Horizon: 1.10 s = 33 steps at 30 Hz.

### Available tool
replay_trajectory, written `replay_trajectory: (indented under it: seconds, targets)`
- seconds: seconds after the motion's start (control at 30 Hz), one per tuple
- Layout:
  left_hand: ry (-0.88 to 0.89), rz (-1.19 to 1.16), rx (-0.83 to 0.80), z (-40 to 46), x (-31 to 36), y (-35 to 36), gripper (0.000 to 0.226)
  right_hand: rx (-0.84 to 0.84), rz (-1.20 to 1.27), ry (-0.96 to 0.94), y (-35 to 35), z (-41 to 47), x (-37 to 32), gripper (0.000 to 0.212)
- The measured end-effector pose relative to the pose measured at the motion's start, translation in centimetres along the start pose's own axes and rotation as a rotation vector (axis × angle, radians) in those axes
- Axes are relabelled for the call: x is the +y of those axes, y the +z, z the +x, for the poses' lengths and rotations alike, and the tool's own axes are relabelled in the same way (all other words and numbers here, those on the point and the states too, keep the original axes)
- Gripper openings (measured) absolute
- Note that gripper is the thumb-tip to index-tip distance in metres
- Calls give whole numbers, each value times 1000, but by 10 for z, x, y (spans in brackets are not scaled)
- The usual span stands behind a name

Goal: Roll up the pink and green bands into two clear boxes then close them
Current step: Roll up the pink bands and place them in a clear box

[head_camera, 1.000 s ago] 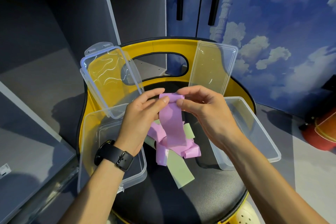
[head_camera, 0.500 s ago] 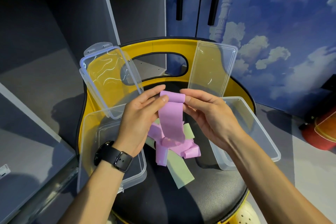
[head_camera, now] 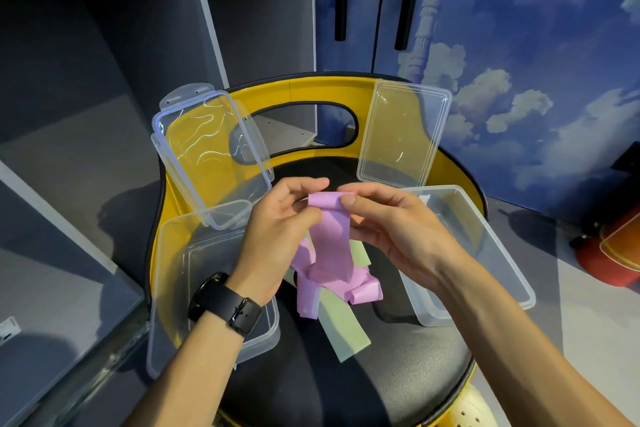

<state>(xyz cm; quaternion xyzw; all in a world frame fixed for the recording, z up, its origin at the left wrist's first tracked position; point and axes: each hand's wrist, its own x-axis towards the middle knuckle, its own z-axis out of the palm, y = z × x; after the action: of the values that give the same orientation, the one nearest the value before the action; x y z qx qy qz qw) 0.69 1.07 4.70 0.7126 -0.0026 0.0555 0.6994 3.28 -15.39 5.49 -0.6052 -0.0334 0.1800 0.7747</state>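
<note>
Above a black chair seat, both hands hold the rolled top end of the pink band. My left hand pinches the roll's left side and my right hand pinches its right side. The band's loose length hangs down to a crumpled pink heap on the seat. Beneath that heap lies the green band, flat and partly hidden. One clear box stands open at the left with its lid raised. The other clear box stands open at the right, its lid leaning on the yellow chair back.
The yellow chair back curves round the seat's far side. Grey shelving fills the left. A blue cloud-painted wall and dark cabinet doors stand behind. A red object sits on the floor at the right.
The rolled end of the pink band has grown a little thicker between my fingers, and the hanging length has shortened slightly. Both hands have stayed at the same place above the seat.
</note>
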Motion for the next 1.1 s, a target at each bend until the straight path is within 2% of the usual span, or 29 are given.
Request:
replay_trajectory:
  seconds: [0.07, 0.27, 0.47, 0.57, 0.87, 0.97, 1.1]
  targets:
    - [-38, -12, -14, 1, -1, -2, 33, 13, 24, -30, -1, 0, 0, 16]
    - [-83, 39, 76, 0, -3, 1, 21, 98, -107, -101, 0, 0, 3, 20]
    - [-109, -59, 47, 1, -2, -2, 22, 52, 46, -6, -1, 2, 5, 24]
    - [-108, -48, 20, 1, -4, -3, 25, 49, -17, 44, -4, 3, 7, 19]
    - [-153, -106, -60, 1, -6, -2, 34, 72, -6, -40, -6, 4, 8, 18]
    - [-152, -53, -8, 2, -7, 0, 25, 92, -37, -69, -6, 4, 9, 20]
    - [-110, -10, 27, 1, -9, 1, 27, 126, -113, -80, -5, 6, 15, 24]
